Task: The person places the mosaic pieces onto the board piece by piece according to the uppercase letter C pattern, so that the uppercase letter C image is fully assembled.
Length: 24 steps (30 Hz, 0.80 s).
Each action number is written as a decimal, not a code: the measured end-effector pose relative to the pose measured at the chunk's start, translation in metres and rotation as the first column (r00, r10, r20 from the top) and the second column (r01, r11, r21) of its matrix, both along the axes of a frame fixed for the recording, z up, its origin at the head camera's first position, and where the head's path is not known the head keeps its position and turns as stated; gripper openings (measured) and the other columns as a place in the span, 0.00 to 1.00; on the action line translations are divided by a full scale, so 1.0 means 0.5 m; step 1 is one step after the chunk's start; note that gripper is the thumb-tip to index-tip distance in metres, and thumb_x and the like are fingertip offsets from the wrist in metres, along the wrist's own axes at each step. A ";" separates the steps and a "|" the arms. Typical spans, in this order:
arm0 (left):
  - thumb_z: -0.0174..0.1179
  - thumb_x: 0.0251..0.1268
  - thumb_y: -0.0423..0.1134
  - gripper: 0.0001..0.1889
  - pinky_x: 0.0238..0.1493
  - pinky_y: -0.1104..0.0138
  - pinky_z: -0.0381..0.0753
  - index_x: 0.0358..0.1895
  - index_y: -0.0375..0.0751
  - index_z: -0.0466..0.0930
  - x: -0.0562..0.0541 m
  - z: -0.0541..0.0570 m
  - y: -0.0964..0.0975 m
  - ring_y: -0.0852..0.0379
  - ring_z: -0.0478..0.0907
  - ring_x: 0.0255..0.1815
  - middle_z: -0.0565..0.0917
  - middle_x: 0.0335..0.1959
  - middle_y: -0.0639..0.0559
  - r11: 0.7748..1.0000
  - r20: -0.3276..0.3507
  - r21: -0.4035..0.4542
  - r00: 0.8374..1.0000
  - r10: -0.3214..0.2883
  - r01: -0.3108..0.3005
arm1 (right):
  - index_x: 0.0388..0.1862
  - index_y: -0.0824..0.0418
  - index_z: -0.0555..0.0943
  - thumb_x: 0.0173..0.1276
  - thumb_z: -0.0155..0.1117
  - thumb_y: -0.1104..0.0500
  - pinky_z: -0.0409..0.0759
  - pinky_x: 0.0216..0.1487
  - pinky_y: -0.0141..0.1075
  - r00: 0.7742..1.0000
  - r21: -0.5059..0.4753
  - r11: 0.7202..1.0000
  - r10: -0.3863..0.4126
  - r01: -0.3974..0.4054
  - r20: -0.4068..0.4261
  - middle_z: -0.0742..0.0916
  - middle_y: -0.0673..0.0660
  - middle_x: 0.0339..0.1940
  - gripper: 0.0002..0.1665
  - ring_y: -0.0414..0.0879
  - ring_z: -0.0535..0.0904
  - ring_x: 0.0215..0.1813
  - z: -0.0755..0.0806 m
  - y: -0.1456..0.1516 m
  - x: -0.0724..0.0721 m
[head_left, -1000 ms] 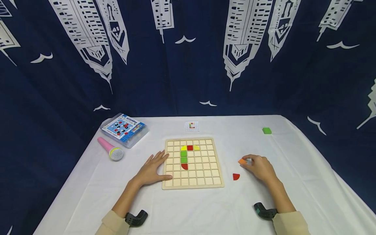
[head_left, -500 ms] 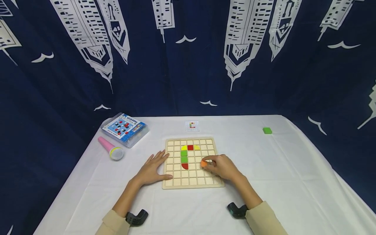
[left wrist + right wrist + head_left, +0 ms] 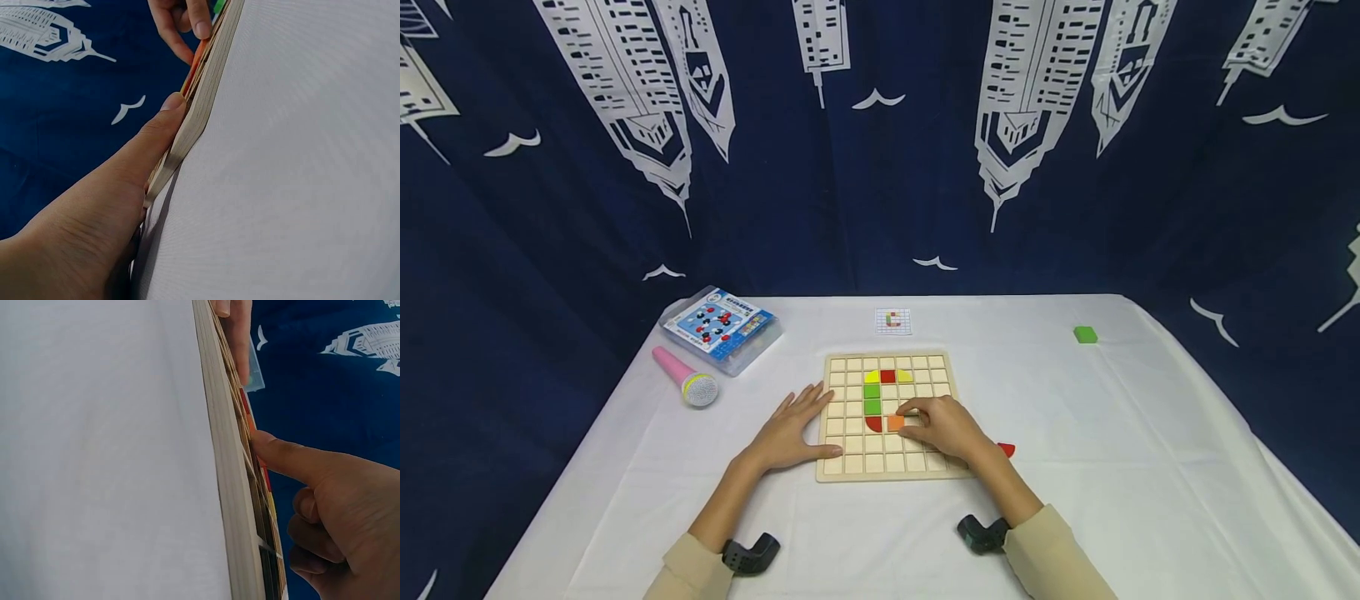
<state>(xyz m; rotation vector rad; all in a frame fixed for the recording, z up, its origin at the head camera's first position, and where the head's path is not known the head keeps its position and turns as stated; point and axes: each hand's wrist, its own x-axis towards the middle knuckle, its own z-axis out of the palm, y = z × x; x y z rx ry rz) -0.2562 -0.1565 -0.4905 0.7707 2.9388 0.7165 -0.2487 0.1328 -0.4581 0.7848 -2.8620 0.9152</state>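
Note:
A square wooden grid board (image 3: 850, 468) lies on the white table. My left hand (image 3: 788, 432) rests on its left edge, fingers and thumb spread. With thumb and fingertips, my right hand (image 3: 943, 427) pinches an orange square tile (image 3: 895, 423) at the board, just right of a red quarter-round tile (image 3: 873, 424). Above that red tile are two green squares (image 3: 872, 398), topped by a yellow tile (image 3: 872, 377), a red square (image 3: 887, 377) and a second yellow tile (image 3: 905, 377). In the right wrist view, the thumb (image 3: 265, 442) touches the orange tile's edge.
A loose red tile (image 3: 1007, 450) peeks out behind my right forearm. A green tile (image 3: 1086, 335) lies at the back right, and a small pattern card (image 3: 892, 321) behind the board. On the left are a plastic case (image 3: 722, 329) and a pink toy microphone (image 3: 685, 378).
My right hand has carried the orange tile leftward from the table right of the board to the cell area beside the red quarter-round tile. The left hand stays at the board's edge.

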 end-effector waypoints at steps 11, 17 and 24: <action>0.56 0.43 0.74 0.53 0.71 0.57 0.38 0.71 0.46 0.56 0.003 -0.001 0.000 0.52 0.42 0.73 0.50 0.73 0.50 1.000 0.010 0.005 1.000 0.005 -0.005 | 0.45 0.54 0.83 0.54 0.71 0.51 0.57 0.16 0.27 1.000 -0.032 0.999 0.003 -0.002 0.020 0.66 0.43 0.09 0.19 0.34 0.57 0.14 -0.003 0.015 0.005; 0.56 0.44 0.74 0.53 0.71 0.57 0.37 0.71 0.46 0.55 0.000 0.000 0.002 0.53 0.42 0.73 0.49 0.73 0.50 1.000 -0.006 0.007 1.000 -0.012 0.012 | 0.46 0.55 0.83 0.54 0.72 0.51 0.60 0.14 0.28 0.994 -0.084 0.991 -0.103 0.104 0.021 0.69 0.44 0.10 0.20 0.34 0.59 0.13 0.000 0.113 0.028; 0.56 0.44 0.74 0.53 0.71 0.57 0.37 0.71 0.45 0.55 0.000 0.003 -0.001 0.53 0.41 0.73 0.49 0.73 0.50 1.000 0.007 0.000 1.000 -0.005 0.005 | 0.43 0.55 0.84 0.52 0.73 0.51 0.62 0.15 0.29 0.981 -0.044 0.981 -0.188 0.190 0.043 0.69 0.45 0.09 0.19 0.36 0.60 0.13 0.000 0.231 0.062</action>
